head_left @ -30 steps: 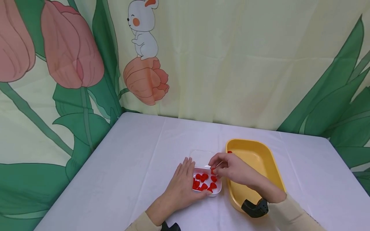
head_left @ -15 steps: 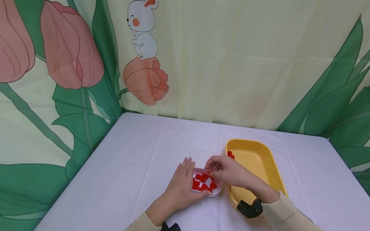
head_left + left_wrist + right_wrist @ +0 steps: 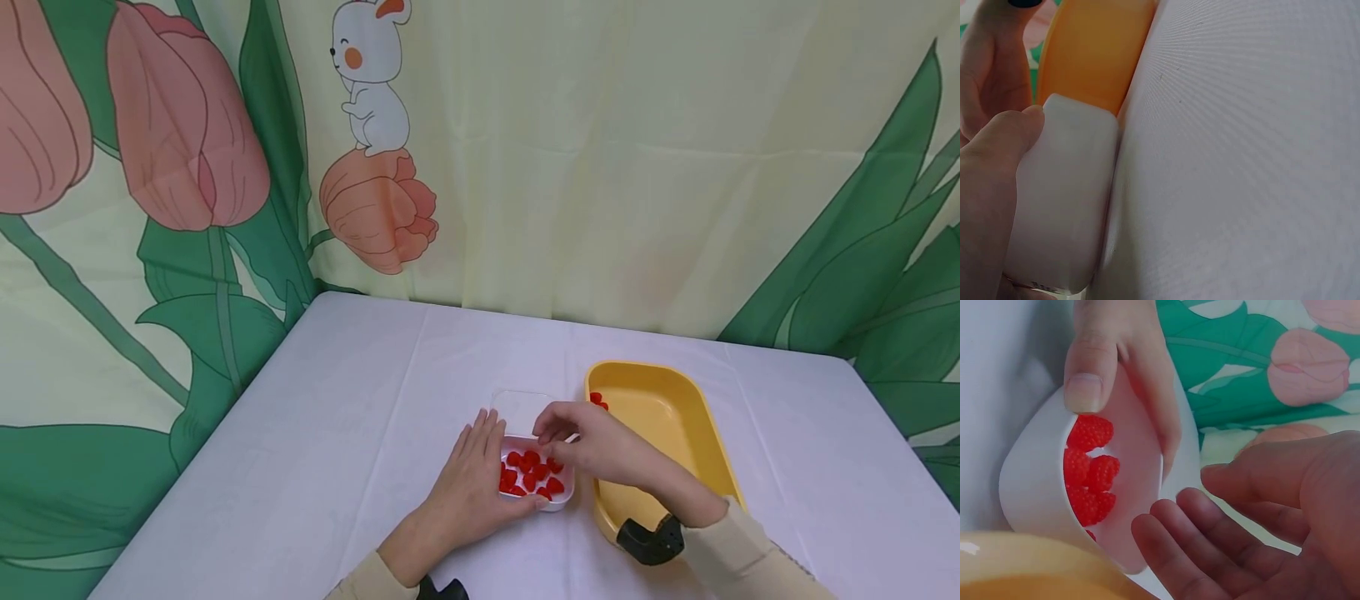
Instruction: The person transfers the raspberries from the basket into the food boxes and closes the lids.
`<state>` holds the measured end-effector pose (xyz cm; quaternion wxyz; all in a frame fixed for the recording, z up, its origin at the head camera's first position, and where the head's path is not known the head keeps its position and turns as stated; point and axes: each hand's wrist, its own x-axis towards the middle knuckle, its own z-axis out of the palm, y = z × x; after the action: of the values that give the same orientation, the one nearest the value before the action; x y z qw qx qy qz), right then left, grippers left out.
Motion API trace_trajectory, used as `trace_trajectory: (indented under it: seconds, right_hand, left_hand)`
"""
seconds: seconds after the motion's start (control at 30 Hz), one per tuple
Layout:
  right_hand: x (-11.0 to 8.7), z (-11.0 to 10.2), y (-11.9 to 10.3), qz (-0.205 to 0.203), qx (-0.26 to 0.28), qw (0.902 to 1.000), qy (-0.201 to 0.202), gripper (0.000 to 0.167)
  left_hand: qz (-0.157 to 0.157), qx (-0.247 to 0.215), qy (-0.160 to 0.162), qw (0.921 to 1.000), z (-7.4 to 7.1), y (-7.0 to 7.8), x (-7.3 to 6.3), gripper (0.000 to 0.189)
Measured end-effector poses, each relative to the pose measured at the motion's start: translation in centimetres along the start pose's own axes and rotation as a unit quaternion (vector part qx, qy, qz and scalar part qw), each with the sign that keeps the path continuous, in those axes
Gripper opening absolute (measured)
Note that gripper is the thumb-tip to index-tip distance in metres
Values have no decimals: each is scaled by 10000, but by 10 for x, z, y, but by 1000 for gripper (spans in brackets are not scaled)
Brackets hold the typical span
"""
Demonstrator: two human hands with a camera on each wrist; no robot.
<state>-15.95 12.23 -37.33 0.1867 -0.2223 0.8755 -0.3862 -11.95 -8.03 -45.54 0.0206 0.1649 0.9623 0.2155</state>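
Several red raspberries [image 3: 531,471] lie inside a small white box [image 3: 557,505] on the table; the right wrist view also shows raspberries [image 3: 1088,487] there. My left hand [image 3: 468,479] holds the box, its fingers along the left side and its thumb [image 3: 1090,378] at the near rim. From the left wrist view, the box's white outer wall [image 3: 1066,194] is visible beside that thumb. Over the right back of the box hovers my right hand [image 3: 588,442], partly hiding the contents. Its fingers [image 3: 1191,550] are loosely bent, with nothing seen between them and the thumb.
A yellow tray [image 3: 693,408] stands right beside the box, under the right forearm. Some raspberries [image 3: 597,400] lie at its back left corner. A clear lid [image 3: 521,406] lies behind the box. A printed curtain [image 3: 600,167] hangs beyond the table.
My right hand has shifted slightly left over the box. The raspberry that it pinched has been let go among the others in the box. My left hand stays in place.
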Motion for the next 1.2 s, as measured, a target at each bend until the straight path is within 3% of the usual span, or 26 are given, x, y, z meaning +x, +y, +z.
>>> trace_trajectory:
  seconds: [0.73,0.97,1.2]
  right_hand:
    - [-9,-33,15,483,635,9943,713,22]
    - [-10,-42,25,275,831,9926,845,25]
    - [-13,-47,32,428,770,9904,1063,26]
  left_hand:
    - [-112,-76,-55,9999,0,1,1,110]
    - [-109,-66,-59,9999,1,1,1,109]
    - [-107,-36,-53,9999,1,2,1,109]
